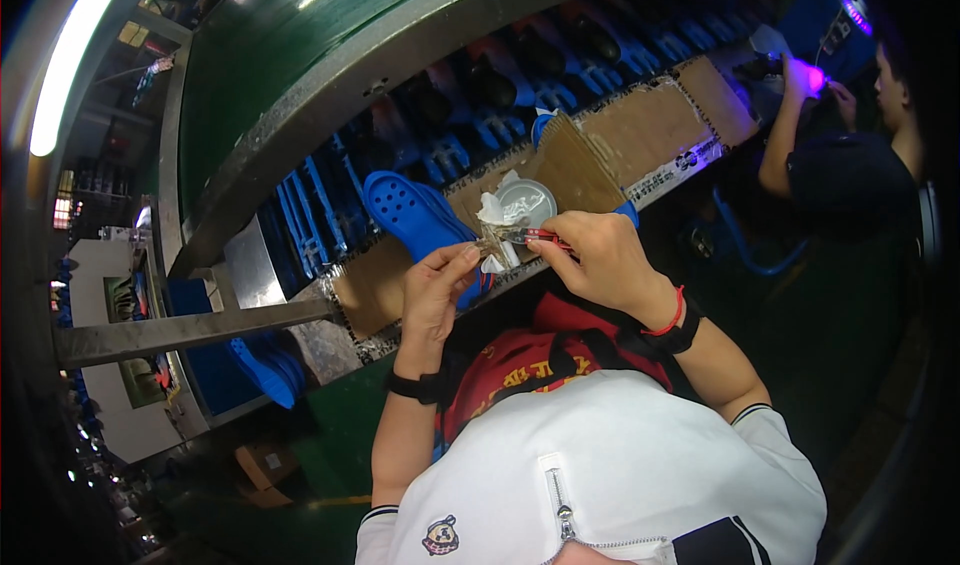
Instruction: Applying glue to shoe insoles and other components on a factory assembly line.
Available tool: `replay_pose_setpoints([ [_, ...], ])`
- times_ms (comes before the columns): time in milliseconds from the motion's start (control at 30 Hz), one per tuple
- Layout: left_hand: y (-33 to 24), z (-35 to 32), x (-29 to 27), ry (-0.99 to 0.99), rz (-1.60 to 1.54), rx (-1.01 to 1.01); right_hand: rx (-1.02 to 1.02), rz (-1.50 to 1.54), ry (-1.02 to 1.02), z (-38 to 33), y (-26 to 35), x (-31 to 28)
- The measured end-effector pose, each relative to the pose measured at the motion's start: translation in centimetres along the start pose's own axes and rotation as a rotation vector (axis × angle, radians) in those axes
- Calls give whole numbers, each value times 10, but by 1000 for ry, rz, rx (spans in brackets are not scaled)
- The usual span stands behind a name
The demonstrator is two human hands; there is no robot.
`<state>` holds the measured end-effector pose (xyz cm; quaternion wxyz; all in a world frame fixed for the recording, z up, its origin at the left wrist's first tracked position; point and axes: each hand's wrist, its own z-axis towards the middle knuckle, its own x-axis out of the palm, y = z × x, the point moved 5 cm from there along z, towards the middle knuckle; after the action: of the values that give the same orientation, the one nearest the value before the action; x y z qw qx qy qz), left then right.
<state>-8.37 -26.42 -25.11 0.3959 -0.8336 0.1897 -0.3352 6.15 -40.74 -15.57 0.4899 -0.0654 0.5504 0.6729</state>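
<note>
My right hand point(608, 260) is closed around a small pair of pliers point(548, 237) with red and dark handles, its metal tip pointing left. My left hand point(438, 285) pinches something thin and brownish right by that tip; its kind is too small to make out. Just beyond the fingertips lie a crumpled white piece of tissue or film point(492, 211) and a round whitish dish point(530, 205). A blue perforated clog point(412, 211) rests on the bench behind my left hand, its near end partly hidden by the fingers.
Cardboard sheets point(640, 125) cover the narrow bench, and one piece point(575, 165) stands upright. Beyond runs a row of blue racks point(445, 155). A metal beam point(200, 330) juts in at left, above blue clogs point(268, 370). A co-worker point(850, 165) is at right, near a purple light.
</note>
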Motion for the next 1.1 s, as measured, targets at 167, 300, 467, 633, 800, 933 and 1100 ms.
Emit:
replay_pose_setpoints([
  [167, -3, -4, 12, 34, -21, 2, 89, 4, -53, 8, -12, -6],
  [300, -6, -5, 14, 87, -59, 34, 183, 92, -88, 8, -35, -27],
  [467, -9, -7, -1, 1, -17, 68, 435, 70, -223, -9, -94, -73],
  [633, 3, -10, -19, 58, -38, 60, 471, -18, -298, -21, -133, -106],
  [800, 7, -14, -25, 16, -31, 28, 492, -170, -284, -21, -157, -115],
  [933, 8, -11, -21, 11, -11, 16, 591, -193, -278, -36, -205, -104],
  [1100, 10, -7, -31, 23, -15, 11, 559, -89, -311, -23, -188, -123],
])
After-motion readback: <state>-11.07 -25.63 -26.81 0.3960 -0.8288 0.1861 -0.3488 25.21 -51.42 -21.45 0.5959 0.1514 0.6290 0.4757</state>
